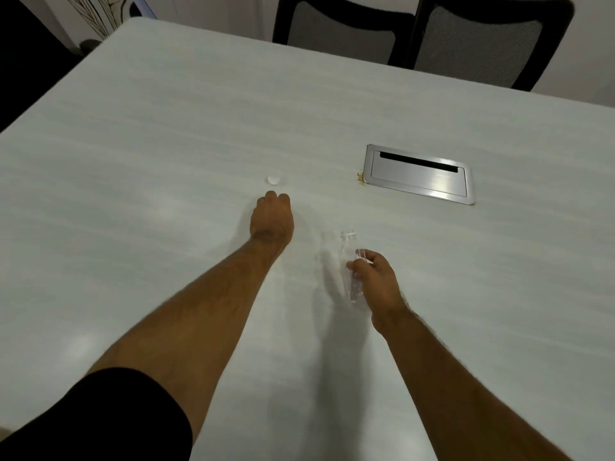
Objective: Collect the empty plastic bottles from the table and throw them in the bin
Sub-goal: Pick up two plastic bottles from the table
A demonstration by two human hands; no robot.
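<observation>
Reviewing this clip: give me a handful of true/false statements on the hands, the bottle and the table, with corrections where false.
1. The right hand is wrapped around a clear plastic bottle. True.
2. The bottle has its cap screwed on. False: its neck is open, and a small white cap lies on the table.
3. The left hand is just short of the white cap, not yet holding it. True.
4. The left hand holds a second bottle. False: it holds nothing that can be seen.
5. A metal cable hatch is set into the tabletop, right of the cap. True.
6. A bin stands on the table. False: no bin is in view.
</observation>
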